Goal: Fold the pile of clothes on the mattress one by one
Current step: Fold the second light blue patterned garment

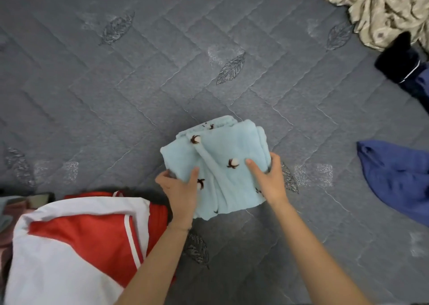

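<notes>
Garment [228,145] (one) in left hand [180,191], right hand [272,181]

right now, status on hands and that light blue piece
Left hand, right hand grip light blue garment by its sides. Folded to a small bundle. Red and white garment lies by left wrist, nothing on top.

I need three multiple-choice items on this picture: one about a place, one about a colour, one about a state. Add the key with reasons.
1. The red and white garment lies: A upper right; B lower left; C centre.
2. The folded garment is: A yellow; B black; C light blue.
3. The beige fabric is: A crumpled; B neatly folded; C rolled.
Key: 1 B, it fills the lower left corner. 2 C, left hand and right hand grip pale blue fleece. 3 A, loose wrinkles show.
</notes>
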Demonstrator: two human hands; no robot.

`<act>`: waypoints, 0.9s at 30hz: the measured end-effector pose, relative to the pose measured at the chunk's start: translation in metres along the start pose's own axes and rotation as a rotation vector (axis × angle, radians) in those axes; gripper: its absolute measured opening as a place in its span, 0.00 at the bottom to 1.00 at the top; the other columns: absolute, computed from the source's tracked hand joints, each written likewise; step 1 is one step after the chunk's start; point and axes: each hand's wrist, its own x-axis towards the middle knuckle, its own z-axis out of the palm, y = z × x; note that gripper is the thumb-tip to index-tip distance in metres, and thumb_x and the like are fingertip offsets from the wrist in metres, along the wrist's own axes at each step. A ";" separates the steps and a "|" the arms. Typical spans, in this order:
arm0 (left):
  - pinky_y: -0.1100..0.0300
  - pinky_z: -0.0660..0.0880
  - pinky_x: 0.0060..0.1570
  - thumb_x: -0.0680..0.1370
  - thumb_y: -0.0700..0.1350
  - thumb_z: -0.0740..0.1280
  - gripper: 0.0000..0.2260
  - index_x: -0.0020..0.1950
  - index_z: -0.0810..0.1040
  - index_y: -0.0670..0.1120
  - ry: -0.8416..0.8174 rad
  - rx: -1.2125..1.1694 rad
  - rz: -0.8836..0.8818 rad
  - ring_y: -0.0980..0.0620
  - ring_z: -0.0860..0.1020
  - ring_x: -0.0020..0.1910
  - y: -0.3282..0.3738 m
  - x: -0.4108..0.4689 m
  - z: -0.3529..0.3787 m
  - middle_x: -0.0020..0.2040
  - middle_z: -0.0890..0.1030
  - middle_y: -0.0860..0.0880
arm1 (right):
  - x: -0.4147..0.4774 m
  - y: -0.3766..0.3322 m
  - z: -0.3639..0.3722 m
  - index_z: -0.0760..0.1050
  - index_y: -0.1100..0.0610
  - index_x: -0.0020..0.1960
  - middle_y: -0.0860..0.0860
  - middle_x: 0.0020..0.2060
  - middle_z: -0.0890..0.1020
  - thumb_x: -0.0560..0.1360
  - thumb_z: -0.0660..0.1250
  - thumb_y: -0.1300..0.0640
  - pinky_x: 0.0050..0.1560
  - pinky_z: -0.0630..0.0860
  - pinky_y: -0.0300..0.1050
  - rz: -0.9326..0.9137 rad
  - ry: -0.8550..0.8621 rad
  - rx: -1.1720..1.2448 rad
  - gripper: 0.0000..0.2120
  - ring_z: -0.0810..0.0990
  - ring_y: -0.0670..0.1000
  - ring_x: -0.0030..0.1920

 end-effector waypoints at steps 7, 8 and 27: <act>0.61 0.72 0.49 0.82 0.44 0.62 0.06 0.51 0.76 0.43 0.150 0.057 0.269 0.55 0.75 0.45 0.001 -0.006 -0.007 0.47 0.77 0.49 | 0.006 -0.008 0.010 0.66 0.55 0.35 0.48 0.32 0.72 0.79 0.64 0.51 0.39 0.69 0.45 -0.179 0.221 -0.152 0.16 0.69 0.46 0.35; 0.61 0.72 0.45 0.82 0.45 0.61 0.07 0.49 0.75 0.44 0.192 0.032 0.283 0.57 0.74 0.41 0.005 0.001 -0.011 0.42 0.77 0.52 | 0.007 -0.009 0.009 0.65 0.53 0.34 0.45 0.30 0.70 0.79 0.64 0.51 0.35 0.67 0.40 -0.170 0.257 -0.089 0.17 0.66 0.42 0.31; 0.58 0.70 0.63 0.65 0.73 0.63 0.43 0.75 0.59 0.56 -0.568 -0.114 -0.264 0.57 0.74 0.61 -0.024 0.049 -0.021 0.68 0.73 0.54 | 0.045 0.010 -0.003 0.68 0.46 0.68 0.45 0.57 0.83 0.61 0.78 0.40 0.49 0.79 0.41 0.292 -0.499 0.110 0.39 0.83 0.45 0.54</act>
